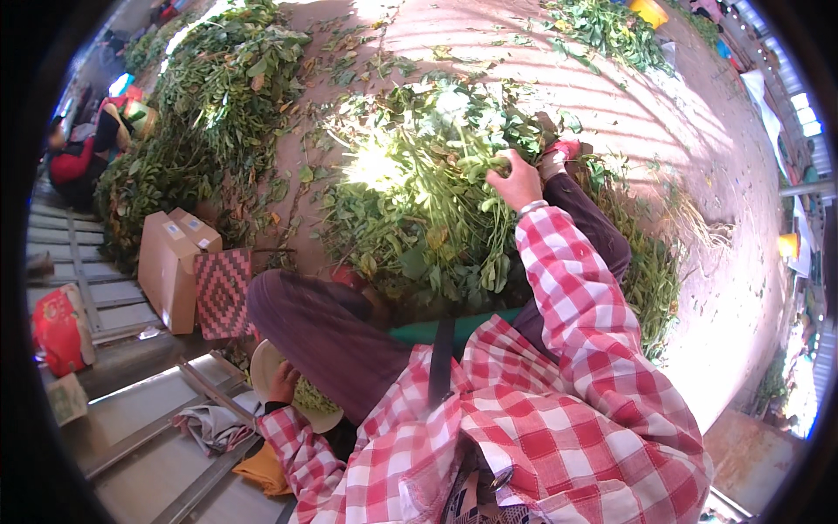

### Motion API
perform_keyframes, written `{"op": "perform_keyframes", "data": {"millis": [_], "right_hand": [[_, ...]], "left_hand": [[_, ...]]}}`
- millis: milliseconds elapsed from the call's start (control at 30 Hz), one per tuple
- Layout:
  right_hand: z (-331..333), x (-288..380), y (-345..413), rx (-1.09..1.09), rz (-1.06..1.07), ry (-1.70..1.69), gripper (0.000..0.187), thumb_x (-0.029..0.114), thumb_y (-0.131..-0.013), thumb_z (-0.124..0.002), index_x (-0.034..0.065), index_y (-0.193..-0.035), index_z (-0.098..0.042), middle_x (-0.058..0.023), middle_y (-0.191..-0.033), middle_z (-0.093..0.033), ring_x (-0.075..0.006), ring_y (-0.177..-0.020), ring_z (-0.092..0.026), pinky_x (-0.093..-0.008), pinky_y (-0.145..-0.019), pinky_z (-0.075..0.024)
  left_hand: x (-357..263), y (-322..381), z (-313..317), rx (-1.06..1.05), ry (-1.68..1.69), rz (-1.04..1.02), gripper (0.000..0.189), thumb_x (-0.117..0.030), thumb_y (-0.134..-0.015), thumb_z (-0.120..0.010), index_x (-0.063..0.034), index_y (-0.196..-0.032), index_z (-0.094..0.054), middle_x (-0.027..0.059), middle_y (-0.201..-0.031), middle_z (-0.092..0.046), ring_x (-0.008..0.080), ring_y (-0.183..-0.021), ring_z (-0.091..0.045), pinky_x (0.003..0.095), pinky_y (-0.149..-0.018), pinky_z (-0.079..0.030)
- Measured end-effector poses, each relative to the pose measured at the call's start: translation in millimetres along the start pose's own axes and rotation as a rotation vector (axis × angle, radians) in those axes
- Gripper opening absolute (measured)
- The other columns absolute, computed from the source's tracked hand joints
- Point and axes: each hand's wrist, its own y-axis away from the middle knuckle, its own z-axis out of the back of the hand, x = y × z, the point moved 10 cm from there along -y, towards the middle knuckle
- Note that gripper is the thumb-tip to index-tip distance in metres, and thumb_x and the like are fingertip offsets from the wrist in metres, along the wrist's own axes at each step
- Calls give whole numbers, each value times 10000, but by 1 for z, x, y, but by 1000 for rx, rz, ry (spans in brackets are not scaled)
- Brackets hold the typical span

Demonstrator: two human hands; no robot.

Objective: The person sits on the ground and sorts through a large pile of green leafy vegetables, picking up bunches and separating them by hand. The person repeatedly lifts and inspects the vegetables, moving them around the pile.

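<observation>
A heap of uprooted leafy bean plants (419,242) with green pods lies on the ground before my bent legs, partly in bright sun. My right hand (517,180) is at the heap's right side, thumb and fingers pinched around green bean pods (481,165). Down at the left, by my thigh, stands a pale round basin (263,370) holding small green beans or pods (317,396). My left hand (283,385) reaches into it near the rim. My leg covers part of the basin, and I cannot see whether those fingers hold anything.
Cardboard boxes (167,268) and a pink-black woven mat (224,293) stand at left. A larger plant heap (229,85) rises behind them, with a seated person (75,160) beyond. Grey cloth (219,419) and orange cloth (265,470) lie lower left. A yellow bucket (648,12) is at the back.
</observation>
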Motion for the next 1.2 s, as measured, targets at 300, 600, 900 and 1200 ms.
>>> {"op": "perform_keyframes", "data": {"millis": [300, 600, 900, 1200], "right_hand": [[132, 2, 65, -329, -342, -578, 387, 113, -784, -637, 50, -1154, -542, -47, -796, -646, -79, -607, -582, -191, -537, -471], [264, -9, 109, -617, -33, -1198, 283, 310, -929, -475, 94, -1093, -556, -13, -844, -620, -14, -407, -343, -163, -323, -280], [341, -36, 148, -318, 87, -1351, 277, 337, -890, -520, 117, -1052, -562, -11, -845, -607, -109, -586, -520, -245, -536, -457], [312, -6, 162, -305, 87, -1449, 336, 333, -864, -562, 106, -1111, -546, -49, -983, -605, -161, -830, -600, -281, -662, -505]], "left_hand": [[-51, 13, 1, 27, -28, 230, 273, -253, -908, -484, -20, -911, -625, 81, -558, -595, 162, -463, -559, 273, -448, -430], [-19, -2, -8, -33, 173, 164, 217, -20, -833, -459, -63, -1007, -582, 54, -932, -590, 191, -777, -607, 297, -624, -504], [-278, 45, 28, -680, -59, -429, 160, -103, -913, -512, -39, -1018, -613, 41, -822, -612, 82, -622, -559, 200, -529, -427], [-361, -91, -310, 303, -401, -180, 393, -369, -901, -515, -12, -860, -676, 39, -609, -577, 108, -494, -491, 250, -461, -386]]}}
